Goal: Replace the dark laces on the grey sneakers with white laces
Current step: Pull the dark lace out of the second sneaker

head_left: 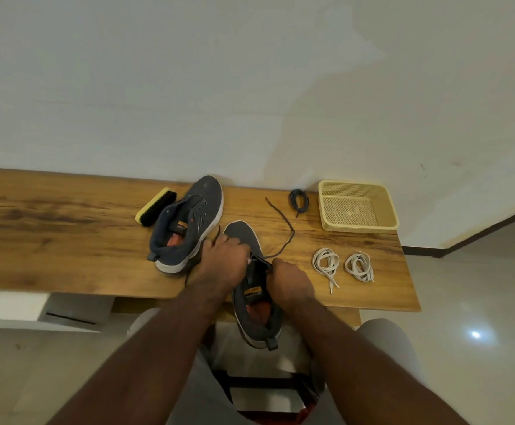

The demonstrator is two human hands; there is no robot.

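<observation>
- I've got the near sneaker (251,289) pulled toward me, its heel hanging off the front edge of the wooden table (66,234), toe pointing away, which puts the eyelets right under my hands.
- My left hand (222,260) sits over the lace area with fingers curled; it looks to be pinching the dark lace (284,237) at the eyelets, though the fingertips are hidden from me.
- My right hand (290,282) is curled on the sneaker's right side by the tongue, steadying it, I'd say, so the shoe doesn't slide as the lace pulls through.
- One free end of that dark lace trails out across the table toward the back, so I judge this shoe is partly unlaced.
- The other sneaker (189,223) leans on its side just to the left, no lace visible in its eyelets; a coiled dark lace (298,201) lies at the back beside the basket (357,227), probably its old one.
- Two white lace bundles (342,265) wait on my right, near at hand for threading next.
- A shoe brush (155,206) rests behind the far sneaker, out of the way.
</observation>
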